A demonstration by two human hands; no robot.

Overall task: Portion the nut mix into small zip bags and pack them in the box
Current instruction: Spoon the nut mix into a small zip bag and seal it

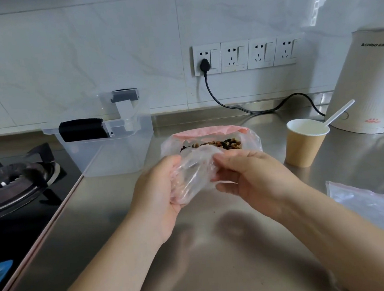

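I hold a small clear zip bag (194, 173) above the steel counter, between both hands. My left hand (160, 192) grips its left side from below, and my right hand (251, 175) pinches its right edge with thumb and fingers. Whether the small bag holds anything I cannot tell. Just behind it lies a large clear bag with a pink zip strip (208, 131), open at the top, with the brown and dark nut mix (223, 143) showing inside. A clear plastic box (114, 149) with a black handle stands at the back left.
A brown paper cup (304, 144) with a white plastic spoon (339, 111) stands to the right, in front of a white kettle (364, 81). More clear zip bags (372, 201) lie at the right edge. A gas hob (15, 181) fills the left side.
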